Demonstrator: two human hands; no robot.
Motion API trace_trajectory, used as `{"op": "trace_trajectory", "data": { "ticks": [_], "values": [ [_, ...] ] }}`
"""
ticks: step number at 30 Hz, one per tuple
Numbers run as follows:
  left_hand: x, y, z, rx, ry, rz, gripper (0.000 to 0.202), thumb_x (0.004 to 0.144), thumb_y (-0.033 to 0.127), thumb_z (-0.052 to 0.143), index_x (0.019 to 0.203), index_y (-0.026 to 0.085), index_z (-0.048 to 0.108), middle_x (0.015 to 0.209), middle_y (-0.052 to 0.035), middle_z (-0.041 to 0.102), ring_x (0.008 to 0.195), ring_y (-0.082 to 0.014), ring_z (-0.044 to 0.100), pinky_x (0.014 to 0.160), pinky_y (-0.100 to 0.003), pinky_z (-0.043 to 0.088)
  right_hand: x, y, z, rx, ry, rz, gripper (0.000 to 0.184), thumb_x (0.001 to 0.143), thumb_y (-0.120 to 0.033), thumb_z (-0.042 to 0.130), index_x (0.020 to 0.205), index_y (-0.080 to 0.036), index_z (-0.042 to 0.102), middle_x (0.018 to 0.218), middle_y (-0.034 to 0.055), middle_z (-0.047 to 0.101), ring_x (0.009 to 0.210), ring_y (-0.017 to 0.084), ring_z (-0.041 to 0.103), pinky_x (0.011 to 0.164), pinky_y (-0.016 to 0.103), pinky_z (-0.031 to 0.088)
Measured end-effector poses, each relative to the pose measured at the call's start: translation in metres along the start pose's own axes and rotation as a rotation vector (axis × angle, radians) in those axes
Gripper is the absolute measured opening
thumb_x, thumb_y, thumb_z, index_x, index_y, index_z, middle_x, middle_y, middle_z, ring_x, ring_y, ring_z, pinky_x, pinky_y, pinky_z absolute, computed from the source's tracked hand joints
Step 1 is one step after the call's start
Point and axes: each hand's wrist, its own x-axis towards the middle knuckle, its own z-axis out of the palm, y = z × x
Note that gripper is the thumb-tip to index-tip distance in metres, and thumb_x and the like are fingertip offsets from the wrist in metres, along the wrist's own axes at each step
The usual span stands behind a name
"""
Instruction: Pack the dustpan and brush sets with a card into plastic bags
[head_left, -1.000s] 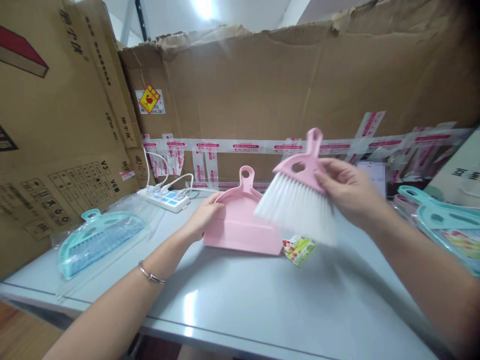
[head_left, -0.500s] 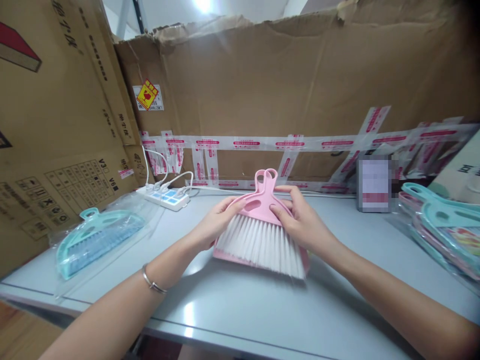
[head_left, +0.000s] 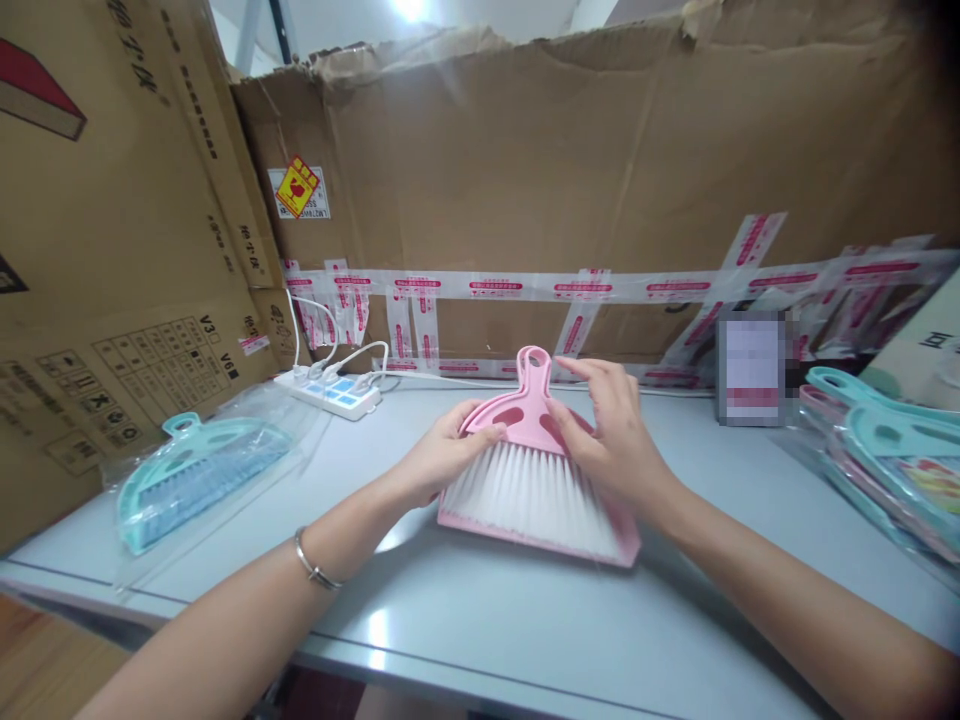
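Note:
A pink hand brush (head_left: 534, 495) with white bristles lies nested in a pink dustpan (head_left: 628, 545), above the middle of the tabletop. My left hand (head_left: 446, 455) grips the pair at the left side, its thumb on the brush near an oval hole and its other fingers partly hidden behind the pan. At the right edge, my right hand (head_left: 622, 440) has its thumb against the brush; the fingers are raised and stretched out beside the handles. Both looped handles point away from me and nearly line up.
A bagged turquoise brush-and-dustpan set (head_left: 199, 475) rests at the left. More wrapped sets (head_left: 889, 430) are stacked at the right, near an upright phone-like device (head_left: 752, 365). A power strip (head_left: 330, 393) with white cables stands before the large cardboard box (head_left: 510, 180).
The brush has shifted to sit more squarely in the dustpan, and the handles now overlap closely. The pair moved slightly right and toward me. My right fingers have lifted and straightened.

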Motion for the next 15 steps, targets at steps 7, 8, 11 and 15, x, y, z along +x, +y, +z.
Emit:
{"op": "trace_trajectory", "data": {
  "ticks": [7, 8, 11, 15],
  "values": [
    [-0.002, -0.002, 0.005, 0.026, -0.036, 0.045, 0.034, 0.084, 0.029, 0.056, 0.116, 0.018, 0.055, 0.123, -0.0092, 0.06, 0.113, -0.0218, 0.053, 0.097, -0.035, 0.039, 0.016, 0.01, 0.002, 0.579, -0.485, 0.654, 0.055, 0.075, -0.058, 0.058, 0.112, -0.018, 0.052, 0.087, 0.0067, 0.063, 0.072, 0.019, 0.06, 0.06, 0.03, 0.047],
    [-0.001, -0.002, 0.006, 0.028, -0.039, 0.059, 0.034, 0.085, 0.027, 0.055, 0.117, 0.019, 0.054, 0.125, -0.0088, 0.059, 0.115, -0.0213, 0.052, 0.098, -0.035, 0.038, 0.018, 0.01, 0.003, 0.593, -0.565, 0.69, 0.051, 0.073, -0.06, 0.059, 0.102, -0.017, 0.056, 0.078, 0.005, 0.062, 0.065, 0.017, 0.058, 0.056, 0.028, 0.044],
    [0.0, -0.004, 0.005, 0.05, -0.017, 0.087, 0.033, 0.084, 0.027, 0.055, 0.116, 0.02, 0.054, 0.126, -0.0069, 0.057, 0.116, -0.0195, 0.051, 0.098, -0.032, 0.037, 0.022, 0.008, 0.006, 0.553, -0.611, 0.688, 0.046, 0.073, -0.062, 0.059, 0.084, -0.017, 0.057, 0.073, 0.0032, 0.06, 0.059, 0.014, 0.053, 0.052, 0.024, 0.039],
    [0.0, -0.003, -0.001, 0.122, 0.005, -0.019, 0.029, 0.082, 0.04, 0.059, 0.102, 0.02, 0.053, 0.099, -0.0031, 0.065, 0.091, -0.0175, 0.059, 0.082, -0.03, 0.044, 0.022, -0.001, 0.012, 0.461, -0.614, 0.566, 0.039, 0.083, -0.056, 0.049, 0.085, -0.018, 0.057, 0.088, 0.0046, 0.063, 0.074, 0.016, 0.056, 0.064, 0.025, 0.042]
  ]
}}
